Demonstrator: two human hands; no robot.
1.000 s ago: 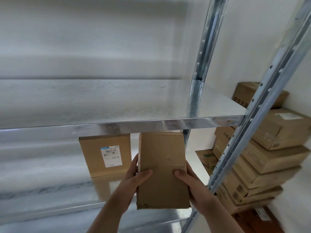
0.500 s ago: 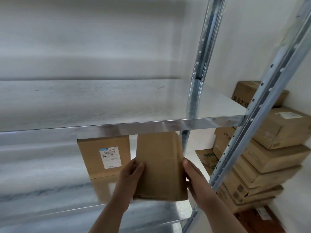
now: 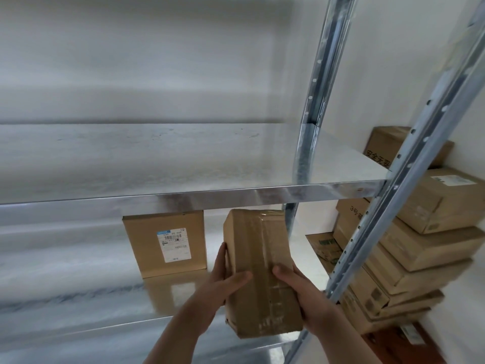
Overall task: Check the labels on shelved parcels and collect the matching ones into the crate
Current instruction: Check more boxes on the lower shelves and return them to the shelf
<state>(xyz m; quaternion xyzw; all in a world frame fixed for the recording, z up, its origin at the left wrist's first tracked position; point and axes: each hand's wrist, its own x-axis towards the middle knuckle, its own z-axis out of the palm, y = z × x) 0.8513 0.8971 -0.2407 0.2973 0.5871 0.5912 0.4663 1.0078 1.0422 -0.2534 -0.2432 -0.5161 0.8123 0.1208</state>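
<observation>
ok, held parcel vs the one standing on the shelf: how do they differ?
The held parcel is gripped by left hand and right hand, tilted; the shelf parcel stands upright, untouched. The shelf parcel shows a white label; the held parcel's visible faces show only tape. Both are brown cardboard.

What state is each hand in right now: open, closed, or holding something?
Left hand: holding the taped parcel, thumb across its front face.
Right hand: holding the same parcel at its right edge, thumb on front.
</observation>
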